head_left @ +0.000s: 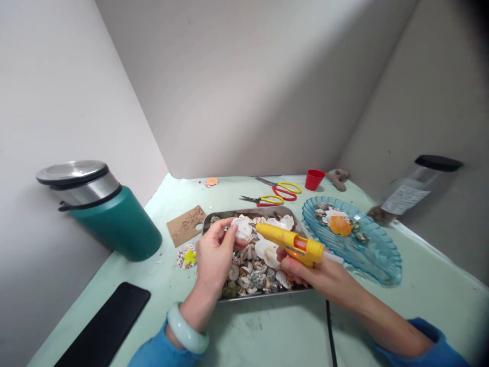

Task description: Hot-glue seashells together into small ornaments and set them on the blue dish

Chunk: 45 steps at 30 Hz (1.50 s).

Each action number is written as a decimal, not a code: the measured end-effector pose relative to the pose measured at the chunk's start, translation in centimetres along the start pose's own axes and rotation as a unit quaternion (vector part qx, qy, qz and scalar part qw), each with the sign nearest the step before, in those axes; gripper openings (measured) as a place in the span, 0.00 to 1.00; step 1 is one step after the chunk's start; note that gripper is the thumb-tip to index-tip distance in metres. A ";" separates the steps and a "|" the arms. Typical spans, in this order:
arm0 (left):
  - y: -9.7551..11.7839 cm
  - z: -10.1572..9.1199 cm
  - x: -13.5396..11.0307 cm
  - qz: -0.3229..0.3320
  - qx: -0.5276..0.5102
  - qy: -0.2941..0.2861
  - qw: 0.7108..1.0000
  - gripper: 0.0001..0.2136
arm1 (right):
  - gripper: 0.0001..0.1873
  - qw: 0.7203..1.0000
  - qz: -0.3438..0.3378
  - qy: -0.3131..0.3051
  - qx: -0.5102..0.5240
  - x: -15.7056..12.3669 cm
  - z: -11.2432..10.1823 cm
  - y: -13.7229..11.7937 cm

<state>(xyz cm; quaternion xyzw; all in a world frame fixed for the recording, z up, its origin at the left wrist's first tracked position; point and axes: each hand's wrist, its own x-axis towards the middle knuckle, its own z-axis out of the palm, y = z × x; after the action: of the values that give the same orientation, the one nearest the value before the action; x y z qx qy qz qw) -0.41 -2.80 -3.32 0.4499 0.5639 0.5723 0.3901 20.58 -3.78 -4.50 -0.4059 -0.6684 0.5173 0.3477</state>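
Above a metal tray (pixel 263 294) of shells, my left hand (pixel 216 250) pinches a flat white shell (pixel 241 228) between thumb and fingers. A small shiny bit shows near the thumb, too small to name. My right hand (pixel 305 270) is wrapped round a yellow hot glue gun (pixel 284 237) with a clear glue stick (pixel 333 256) poking out of its back. The gun's nozzle points left, at the edge of the white shell; whether they touch I cannot tell. Below both hands lie mixed small shells (pixel 257 279) and larger white ones.
A green bottle (pixel 118 224) and a black phone (pixel 105 323) are at left. Brown card (pixel 186 226) and a yellow star piece (pixel 189 257) lie beside the tray. Behind are two pairs of scissors (pixel 280 186) and a red cup (pixel 314 179). At right: a blue dish (pixel 376 255), a jar (pixel 408 191).
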 end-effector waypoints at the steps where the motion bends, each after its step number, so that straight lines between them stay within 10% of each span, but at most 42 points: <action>1: 0.0 0.0 0.0 0.004 0.008 0.001 1.000 0.18 | 0.14 1.000 -0.009 0.004 -0.015 0.0 0.0 -0.1; 45: -0.6 -0.1 -0.2 0.053 0.102 0.032 0.993 0.15 | 0.12 0.985 -0.069 0.041 -0.154 0.0 0.0 0.1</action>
<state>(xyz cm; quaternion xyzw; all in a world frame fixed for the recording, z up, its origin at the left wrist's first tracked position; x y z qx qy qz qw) -0.44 -3.00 -3.91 0.4982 0.6067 0.5459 0.2929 20.61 -3.78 -4.63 -0.4286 -0.7514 0.3660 0.3430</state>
